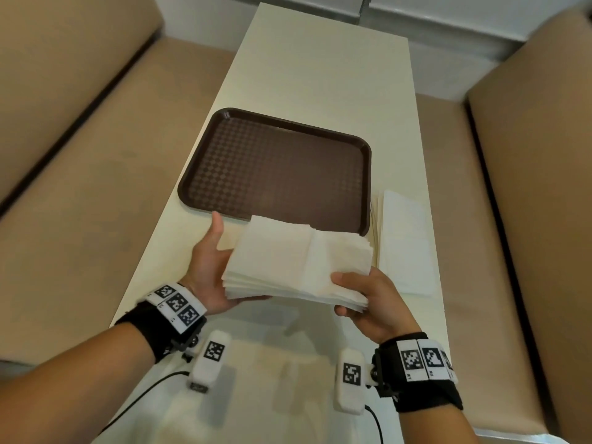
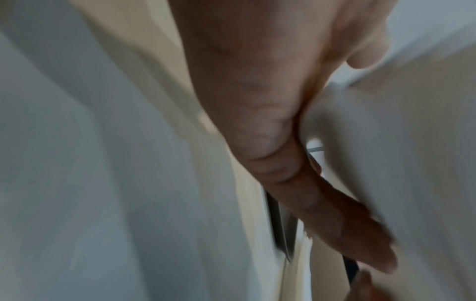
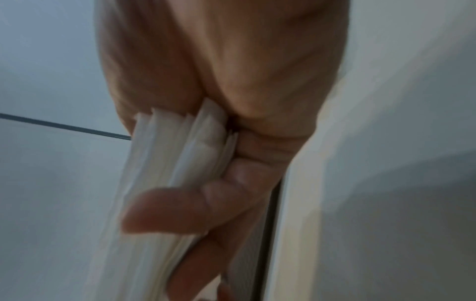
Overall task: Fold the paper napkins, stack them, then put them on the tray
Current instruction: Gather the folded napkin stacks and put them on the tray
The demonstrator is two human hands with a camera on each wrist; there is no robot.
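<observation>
A thick stack of folded white napkins [image 1: 288, 264] hangs just above the table, its far edge over the near rim of the brown tray [image 1: 275, 168]. My left hand [image 1: 208, 267] supports the stack's left side from beneath, with the thumb standing up clear of the paper. In the left wrist view straight fingers [image 2: 322, 213] lie along the stack [image 2: 412, 163]. My right hand [image 1: 368, 302] pinches the near right corner, thumb on top and fingers curled below. The right wrist view shows the layered edge of the stack [image 3: 159, 183] in that grip. The tray is bare.
A second pile of flat white napkins [image 1: 405, 245] lies on the cream table [image 1: 320, 75], right of the tray. Tan padded benches [image 1: 80, 187] run along both sides of the table. A wall closes the far end.
</observation>
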